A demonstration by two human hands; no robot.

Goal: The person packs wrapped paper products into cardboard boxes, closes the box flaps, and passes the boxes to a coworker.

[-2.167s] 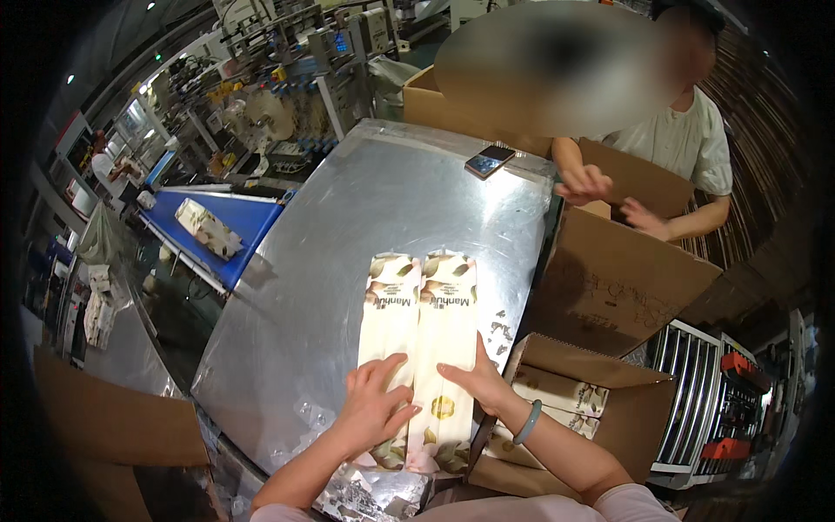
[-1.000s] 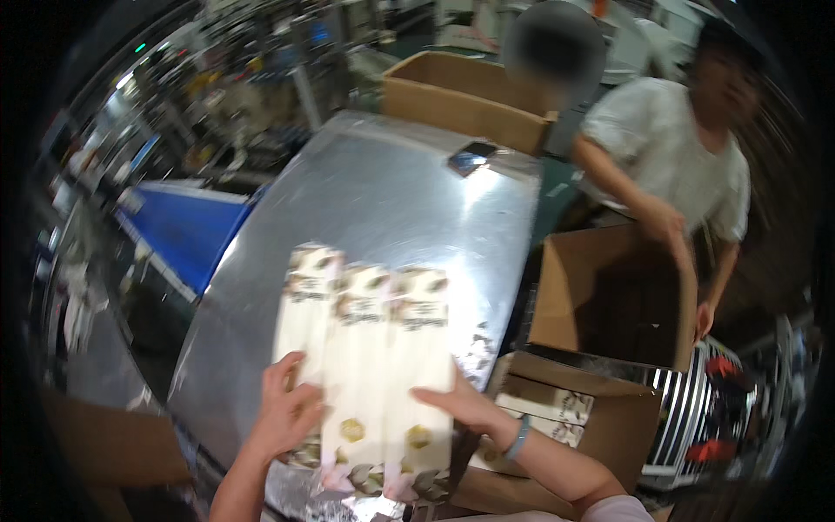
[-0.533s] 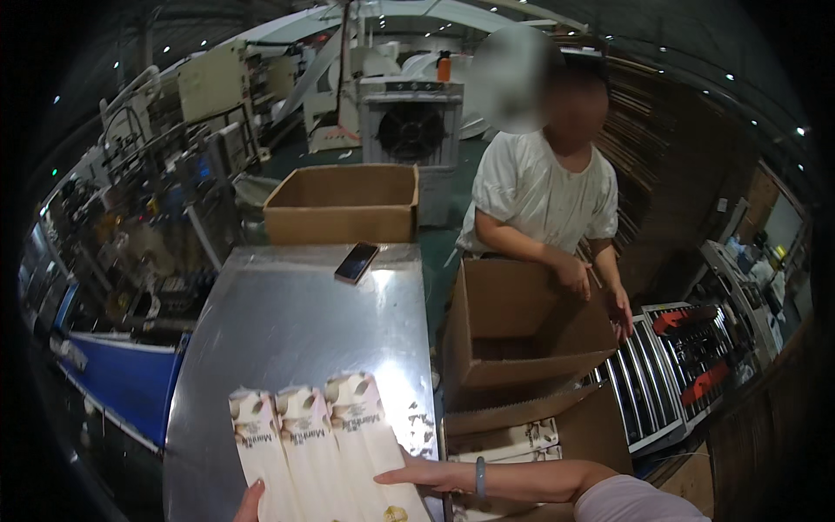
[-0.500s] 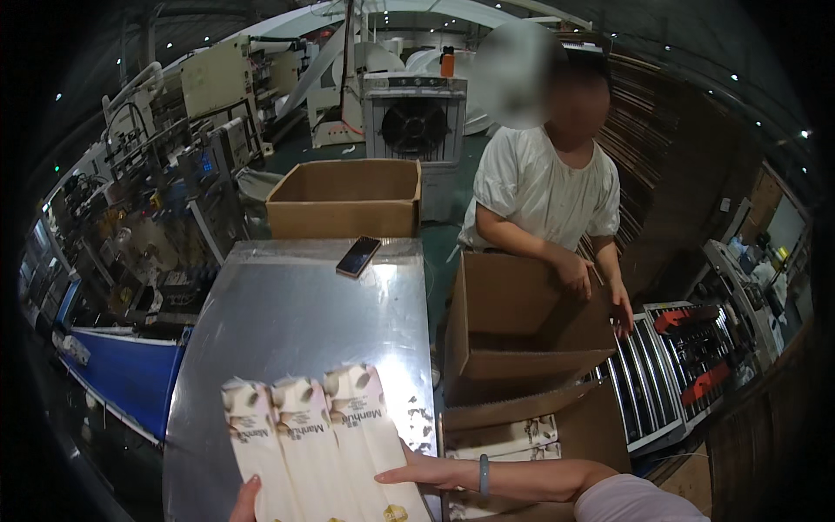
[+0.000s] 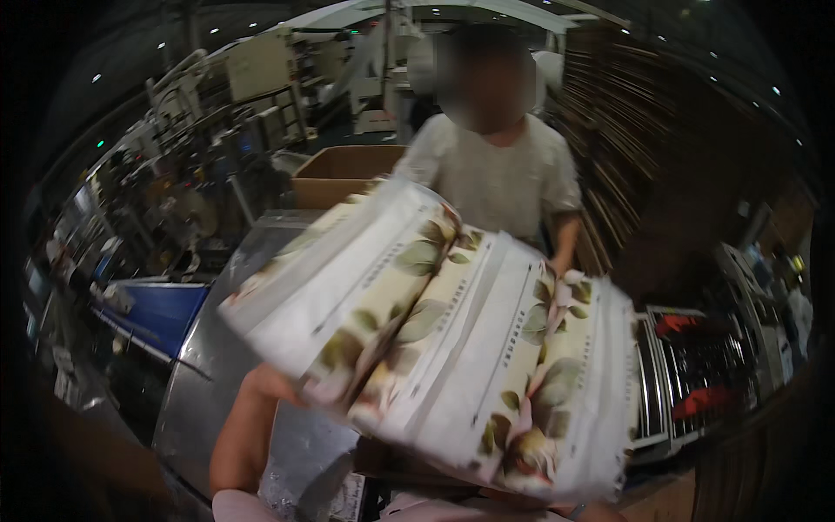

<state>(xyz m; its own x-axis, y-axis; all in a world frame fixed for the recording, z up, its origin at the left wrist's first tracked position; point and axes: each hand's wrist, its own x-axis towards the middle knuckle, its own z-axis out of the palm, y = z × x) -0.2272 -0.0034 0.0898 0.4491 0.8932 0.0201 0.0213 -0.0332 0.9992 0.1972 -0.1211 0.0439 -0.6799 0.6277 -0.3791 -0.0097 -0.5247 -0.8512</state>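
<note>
A row of soft tissue packs [image 5: 461, 348], white and cream with green leaf and flower prints, is raised and tilted over the table, filling the middle of the view. At its lower left edge, my left hand [image 5: 277, 383] is closed on the packs, with its fingers partly behind them. My right hand is hidden behind the packs' lower right end; only a bit of the wrist shows at the bottom edge. The packs cover most of the carton on the right, and motion smears their outlines.
A metal-topped table [image 5: 204, 383] lies below and left of the packs. Behind it stands an open cardboard box [image 5: 335, 193]. Facing me, a co-worker in a white top [image 5: 504, 178] stands just beyond the packs. A roller conveyor [image 5: 704, 374] is at right, and machinery with a blue belt [image 5: 156, 313] at left.
The tissue packs have come up from the table and swung to the right, now showing their printed leaf sides. My view has shifted, and the co-worker appears further left.
</note>
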